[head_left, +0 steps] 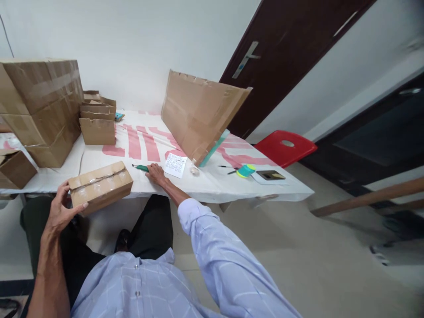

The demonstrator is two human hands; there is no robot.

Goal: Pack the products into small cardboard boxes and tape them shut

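Note:
My left hand (62, 207) grips one end of a small closed cardboard box (102, 185), thumb on the near side and fingers over the far corner. The box is tilted at the table's front edge, with a seam and clear tape along its top. My right hand (156, 174) rests on the table, its fingers closed on the green handle of a utility knife (141, 168). The knife's tip points left, towards the box but apart from it. Just right of that hand lies a white sheet with small printed shapes (175, 165).
Large taped boxes (49, 106) and several open small boxes (98, 131) stand at the left. A big cardboard piece (202, 110) leans at the back. Rightward are a tape roll (246, 171), pens, and a dark phone-like item (270, 175). A red chair (285, 147) stands behind.

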